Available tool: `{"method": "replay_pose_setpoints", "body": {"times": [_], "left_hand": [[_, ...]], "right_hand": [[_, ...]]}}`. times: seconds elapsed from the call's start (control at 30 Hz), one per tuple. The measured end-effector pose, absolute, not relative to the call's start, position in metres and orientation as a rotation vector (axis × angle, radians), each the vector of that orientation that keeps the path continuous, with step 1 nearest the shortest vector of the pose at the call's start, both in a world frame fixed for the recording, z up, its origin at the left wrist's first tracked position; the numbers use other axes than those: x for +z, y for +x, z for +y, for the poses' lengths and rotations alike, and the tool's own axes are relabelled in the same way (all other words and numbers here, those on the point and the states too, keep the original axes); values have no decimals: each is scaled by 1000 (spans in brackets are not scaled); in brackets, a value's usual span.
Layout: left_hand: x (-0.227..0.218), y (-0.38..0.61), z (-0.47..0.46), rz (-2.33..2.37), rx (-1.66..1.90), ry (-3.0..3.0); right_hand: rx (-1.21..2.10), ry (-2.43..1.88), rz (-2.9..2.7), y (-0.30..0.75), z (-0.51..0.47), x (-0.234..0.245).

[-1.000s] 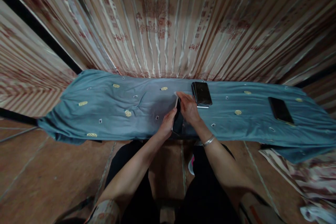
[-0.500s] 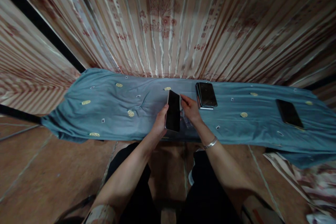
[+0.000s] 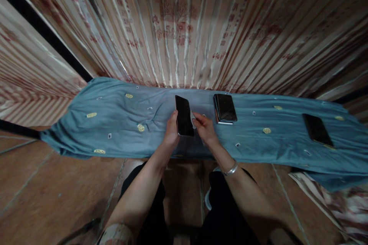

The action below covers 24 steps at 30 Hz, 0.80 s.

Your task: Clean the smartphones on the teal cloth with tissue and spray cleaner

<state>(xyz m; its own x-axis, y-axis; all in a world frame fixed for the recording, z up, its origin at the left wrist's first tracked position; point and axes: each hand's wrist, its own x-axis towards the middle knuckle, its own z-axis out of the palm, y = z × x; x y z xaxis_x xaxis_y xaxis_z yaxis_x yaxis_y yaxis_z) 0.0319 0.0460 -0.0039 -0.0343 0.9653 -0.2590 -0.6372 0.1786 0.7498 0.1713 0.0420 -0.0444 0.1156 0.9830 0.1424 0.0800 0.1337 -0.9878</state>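
My left hand point(image 3: 171, 127) is closed around the left edge of a smartphone point(image 3: 184, 116), its thumb on the rim. The phone's dark screen faces up, tilted, above the blue cloth. At the phone's right edge, my right hand point(image 3: 203, 125) pinches a thin pale-grey piece point(image 3: 193, 118), cloth-like, partly hidden by the phone and fingers. A silver bracelet point(image 3: 230, 168) circles the right wrist. To the right of this hand lies a stack of phones point(image 3: 225, 107), dark screen on top.
A blue cloth point(image 3: 120, 113) with yellow pineapple-like prints covers the long narrow bench. Another dark phone point(image 3: 317, 129) lies flat toward its right end. Behind stands a pleated, patterned curtain point(image 3: 184, 57). Patterned fabric point(image 3: 345, 208) sits at lower right on the tiled floor point(image 3: 31, 191).
Both hands and the phone have shifted slightly left in view, and the phone has tilted differently. The pale-grey piece in my right hand now shows more at the phone's right edge.
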Motion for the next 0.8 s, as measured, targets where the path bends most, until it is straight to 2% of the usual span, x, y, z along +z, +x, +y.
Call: {"method": "replay_pose_setpoints", "body": {"times": [0.27, 0.53, 0.8], "left_hand": [[-4, 38, 57, 838, 1375, 556], [-4, 71, 62, 825, 1294, 433], [5, 113, 51, 810, 1120, 410]], "right_hand": [[1224, -1170, -1058, 176, 2, -25], [1517, -1019, -611, 198, -16, -24], [1541, -1013, -434, 230, -25, -22]]}}
